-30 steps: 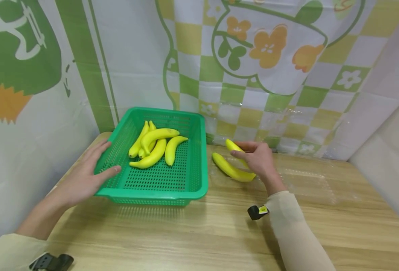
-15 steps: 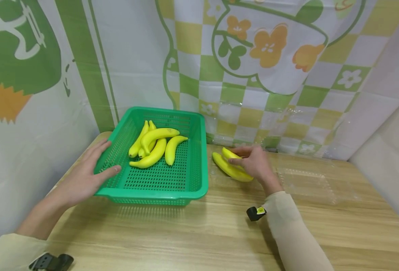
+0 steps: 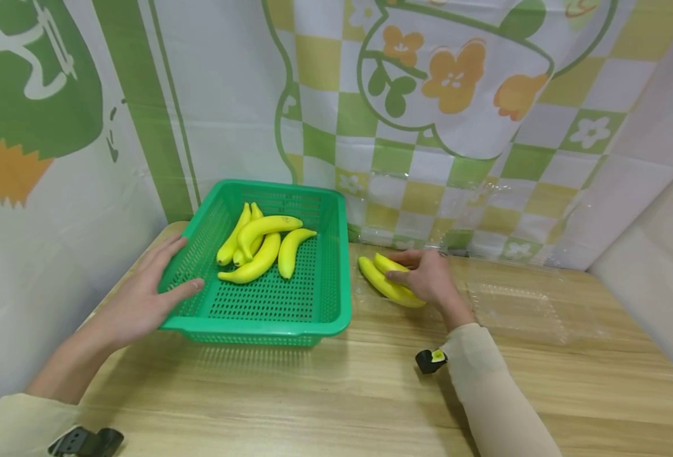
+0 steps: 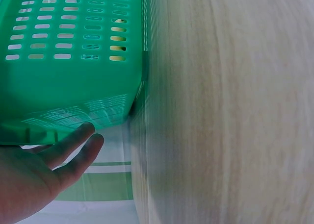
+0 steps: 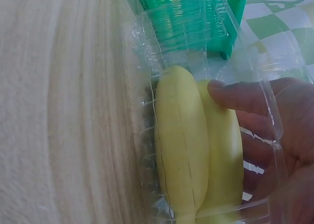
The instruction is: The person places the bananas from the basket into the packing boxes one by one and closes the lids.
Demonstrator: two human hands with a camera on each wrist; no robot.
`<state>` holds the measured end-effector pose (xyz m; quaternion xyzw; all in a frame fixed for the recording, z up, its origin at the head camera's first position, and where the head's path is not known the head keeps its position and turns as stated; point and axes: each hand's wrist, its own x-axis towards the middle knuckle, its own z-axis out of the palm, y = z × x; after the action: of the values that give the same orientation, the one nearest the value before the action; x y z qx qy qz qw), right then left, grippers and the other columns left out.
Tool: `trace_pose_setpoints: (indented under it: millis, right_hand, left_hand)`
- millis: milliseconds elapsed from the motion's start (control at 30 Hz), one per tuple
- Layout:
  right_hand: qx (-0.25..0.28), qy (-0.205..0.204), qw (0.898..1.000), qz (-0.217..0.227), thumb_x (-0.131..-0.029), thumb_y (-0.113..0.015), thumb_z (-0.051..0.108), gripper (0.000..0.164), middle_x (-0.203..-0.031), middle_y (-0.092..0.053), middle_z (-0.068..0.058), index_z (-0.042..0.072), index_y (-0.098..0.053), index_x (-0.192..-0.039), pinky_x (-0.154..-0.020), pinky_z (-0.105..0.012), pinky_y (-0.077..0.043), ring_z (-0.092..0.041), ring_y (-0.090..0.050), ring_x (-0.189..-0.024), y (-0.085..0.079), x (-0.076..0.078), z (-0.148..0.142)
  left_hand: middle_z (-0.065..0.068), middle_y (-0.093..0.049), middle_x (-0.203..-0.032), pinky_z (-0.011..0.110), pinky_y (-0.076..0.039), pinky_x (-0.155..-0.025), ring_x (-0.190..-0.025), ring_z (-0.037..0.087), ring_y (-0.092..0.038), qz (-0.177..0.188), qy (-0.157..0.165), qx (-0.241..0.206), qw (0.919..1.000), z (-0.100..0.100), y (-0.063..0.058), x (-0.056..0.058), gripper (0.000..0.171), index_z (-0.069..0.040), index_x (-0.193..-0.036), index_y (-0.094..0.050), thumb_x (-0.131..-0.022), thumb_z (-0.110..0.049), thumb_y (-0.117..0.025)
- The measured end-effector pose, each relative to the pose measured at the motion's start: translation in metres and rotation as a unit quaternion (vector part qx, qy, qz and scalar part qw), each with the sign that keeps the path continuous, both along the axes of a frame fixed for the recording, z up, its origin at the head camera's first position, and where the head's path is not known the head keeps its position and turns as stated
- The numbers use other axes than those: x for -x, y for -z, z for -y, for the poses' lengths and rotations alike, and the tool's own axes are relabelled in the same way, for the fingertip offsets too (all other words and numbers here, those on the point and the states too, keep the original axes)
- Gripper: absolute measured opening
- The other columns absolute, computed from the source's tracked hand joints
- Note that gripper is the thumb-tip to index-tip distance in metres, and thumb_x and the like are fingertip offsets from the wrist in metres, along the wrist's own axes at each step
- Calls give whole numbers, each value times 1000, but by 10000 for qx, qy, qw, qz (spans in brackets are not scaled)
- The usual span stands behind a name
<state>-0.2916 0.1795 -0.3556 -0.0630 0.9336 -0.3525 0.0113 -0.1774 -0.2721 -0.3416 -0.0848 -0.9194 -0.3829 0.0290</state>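
We have a yellow banana (image 5: 223, 150) in our right hand (image 3: 428, 276), with the thumb on one side and the fingers (image 5: 255, 153) on the other. It lies side by side with a second banana (image 5: 181, 131), and both seem to be in a clear plastic box (image 5: 147, 50). We can't tell if our banana touches the bottom of the box. To do this part well, we should let it down softly and line up its curve with the second banana, so the two sit snug. The plastic looks thin, so it may bend if our knuckles push on its side. We think it's best to let go only when the banana lies flat, then lift our fingers straight up so they don't drag it or the box. To the right, more clear plastic (image 3: 516, 308), maybe the lid, lies on the table (image 3: 313, 406), and we should mind our sleeve near it. On the other side is the green basket (image 3: 256, 327), with five bananas (image 3: 268, 224) in it. Our left hand (image 3: 139, 301) rests at its left edge, fingers loose and not curled tight, and a light touch there seems enough.
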Motion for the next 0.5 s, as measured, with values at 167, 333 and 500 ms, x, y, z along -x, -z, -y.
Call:
trace_pose_setpoints:
  millis: [167,333,500]
  right_hand:
    - [-9,17,10000,11,-95,-81,25,41,-145,-69,-11,17,-75,-135,-102,-45,-59,-34,-66,-132,0,0,0]
    - [82,29,10000,3,-97,-80,23,40,-143,-70,-13,15,-75,-136,-103,-46,-59,-35,-66,-132,0,0,0]
    - [105,30,9999,42,-98,-79,22,41,-142,-71,-14,12,-73,-137,-106,-47,-58,-36,-65,-134,0,0,0]
  left_hand:
    - [30,5,-177,87,-17,-115,-160,60,-3,7,-1,-15,10000,0,0,0,86,-5,-171,-2,-110,-35,-55]
    - [29,6,-177,87,-17,-115,-160,60,-3,3,24,-66,10000,0,0,0,86,-5,-171,-2,-110,-34,-54]
    - [30,5,-176,87,-17,-115,-160,60,-3,-37,43,-67,10000,0,0,0,86,-4,-171,-3,-110,-34,-55]
